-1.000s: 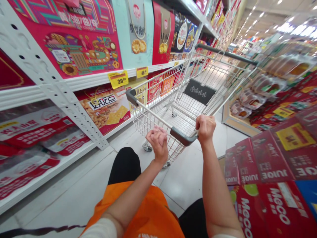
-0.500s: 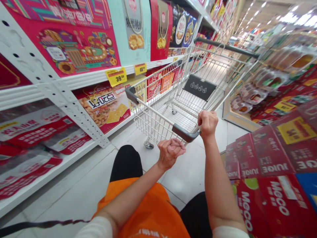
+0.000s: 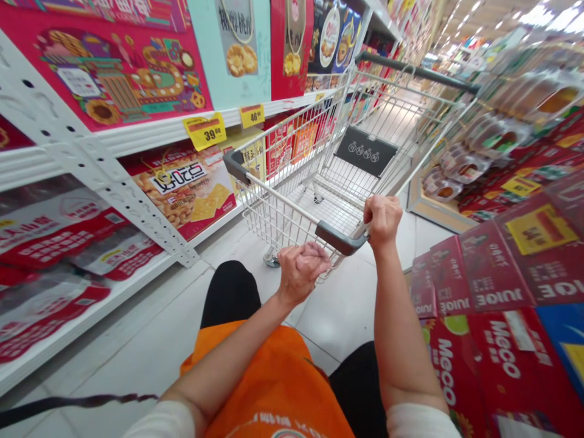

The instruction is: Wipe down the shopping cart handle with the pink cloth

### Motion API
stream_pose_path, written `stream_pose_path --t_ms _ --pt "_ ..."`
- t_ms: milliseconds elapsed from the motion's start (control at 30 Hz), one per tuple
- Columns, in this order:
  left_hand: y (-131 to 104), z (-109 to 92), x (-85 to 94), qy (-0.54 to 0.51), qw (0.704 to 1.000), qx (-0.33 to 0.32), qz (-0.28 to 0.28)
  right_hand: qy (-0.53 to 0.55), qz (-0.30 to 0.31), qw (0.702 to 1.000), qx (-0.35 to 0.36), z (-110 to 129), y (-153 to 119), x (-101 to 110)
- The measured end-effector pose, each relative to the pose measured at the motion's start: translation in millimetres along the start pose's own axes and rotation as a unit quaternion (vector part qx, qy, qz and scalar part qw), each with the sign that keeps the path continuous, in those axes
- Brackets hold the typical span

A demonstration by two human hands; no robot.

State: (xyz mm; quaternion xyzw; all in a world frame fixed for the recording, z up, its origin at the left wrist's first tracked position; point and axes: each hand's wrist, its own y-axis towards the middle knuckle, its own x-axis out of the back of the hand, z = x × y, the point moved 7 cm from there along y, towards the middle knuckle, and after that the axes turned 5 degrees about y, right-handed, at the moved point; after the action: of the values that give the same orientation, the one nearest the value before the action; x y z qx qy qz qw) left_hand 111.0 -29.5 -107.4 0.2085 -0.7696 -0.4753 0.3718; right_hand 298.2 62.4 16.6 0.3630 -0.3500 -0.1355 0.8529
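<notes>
The right hand's (image 3: pixel 382 220) fingers are grasping the shopping cart (image 3: pixel 366 152) beside its corner bumper (image 3: pixel 342 239), probably steadying it. The left hand (image 3: pixel 303 271) is hovering nearby, clenched, seemingly empty.

Wire shopping cart (image 3: pixel 347 185), pale metal, upright on casters (image 3: pixel 271 260) on tiled floor (image 3: pixel 337 313), just beside white shelving (image 3: pixel 114 182). Basket of open grid, narrower end nearer viewer. Grey corner bumpers cap that end: one (image 3: pixel 236 165) on side next to shelving, other (image 3: pixel 341 238) away from it. Dark grey handlebar (image 3: pixel 417 72) farther along shelving. Black panel (image 3: pixel 366 152) below handlebar, tilted, four round pale icons in row.
</notes>
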Motion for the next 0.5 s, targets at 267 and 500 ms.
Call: stream_pose_path --t_ms 267,500 --pt "3 -2 -15.5 -0.022 0.998 -0.059 0.009 0.004 -0.007 1.0 0.002 3 -1 2" --pt "10 14 3.9 -0.026 0.999 0.023 -0.011 0.017 -0.014 1.0 -0.003 -1 0 5"
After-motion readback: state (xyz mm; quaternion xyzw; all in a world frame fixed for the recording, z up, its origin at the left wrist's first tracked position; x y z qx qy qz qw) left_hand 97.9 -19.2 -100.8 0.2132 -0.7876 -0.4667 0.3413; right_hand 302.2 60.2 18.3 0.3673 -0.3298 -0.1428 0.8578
